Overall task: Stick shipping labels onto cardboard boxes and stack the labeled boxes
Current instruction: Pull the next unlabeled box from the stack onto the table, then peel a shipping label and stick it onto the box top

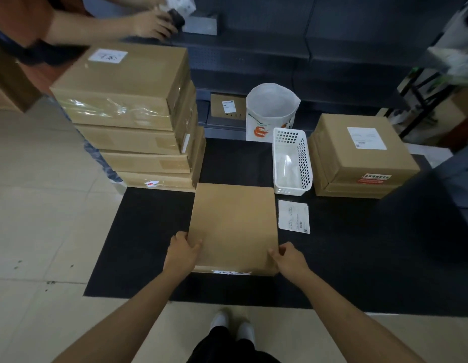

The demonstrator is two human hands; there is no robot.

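**Both hands holding a plain cardboard box on the black mat**

The person is standing over a black floor mat (pixel 154 231) and gripping a flat cardboard box (pixel 234 224) by its near corners. The left hand (pixel 181 254) is holding the near left corner, thumb lying on the top face and fingers curled round the side; its grip is closed on the box. The right hand (pixel 289 258) is pinching the near right corner the same way, so its grip is also holding the box. The box's top face is showing no label, and I cannot tell whether it is resting on the mat or raised just off it.

Just to the right of the box, a white shipping label sheet (pixel 293 217) is lying flat on the mat. Behind that sheet a white plastic basket (pixel 292 161) is sitting, and farther back a white paper bucket (pixel 272 111) is standing upright. To the right of the basket, a short stack of labeled boxes (pixel 362 155) is sitting with a white label on top. At the left, a taller stack of boxes (pixel 133 113) is standing, its top box carrying a small white label. Beyond it, another person's hand (pixel 151 24) is reaching onto a dark shelf (pixel 253 48).
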